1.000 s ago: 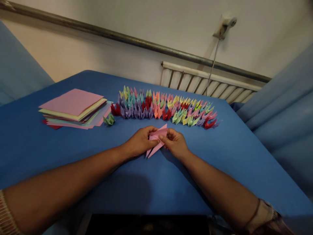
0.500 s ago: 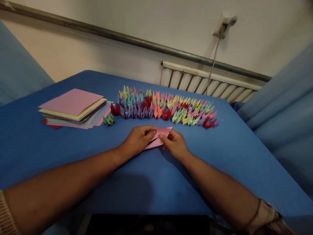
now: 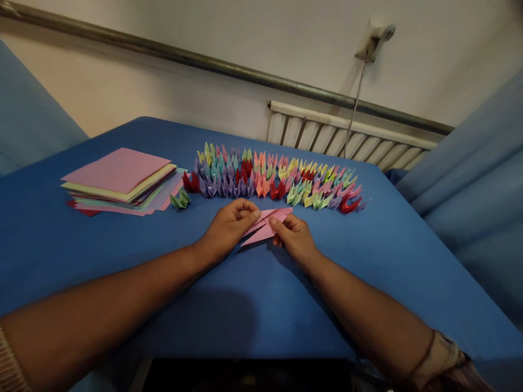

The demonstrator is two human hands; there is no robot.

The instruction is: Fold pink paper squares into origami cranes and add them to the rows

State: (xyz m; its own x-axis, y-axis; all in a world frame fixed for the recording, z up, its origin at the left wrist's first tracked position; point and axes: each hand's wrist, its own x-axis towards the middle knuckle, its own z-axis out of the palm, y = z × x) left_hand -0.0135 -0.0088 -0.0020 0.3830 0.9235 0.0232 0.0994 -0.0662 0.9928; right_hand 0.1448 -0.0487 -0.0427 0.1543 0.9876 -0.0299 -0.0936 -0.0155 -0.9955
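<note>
A partly folded sheet of pink origami paper (image 3: pixel 261 233) is held between my two hands, above the blue cloth. My left hand (image 3: pixel 232 224) pinches its left side between thumb and fingers. At its right side, my right hand (image 3: pixel 295 235) grips it with the thumb on top and the fingers curled beneath. A slit shows between the paper's layers at the left, and one pointed corner reaches out at the upper right. Just beyond my hands stand rows of folded paper cranes (image 3: pixel 261 186) in many colours. A single green crane (image 3: pixel 180 199) sits apart at their left end.
A stack of square coloured paper (image 3: pixel 118 177), pink on top, lies at the left of the blue-covered table (image 3: pixel 196 310). Behind it are a wall with a metal rail (image 3: pixel 229 67) and a radiator (image 3: pixel 327 128). Blue curtains (image 3: pixel 482 179) hang at both sides.
My right thumb has shifted slightly over the paper, and the fold has narrowed at the upper right. The lower left flap now shows more. Both hands keep their hold.
</note>
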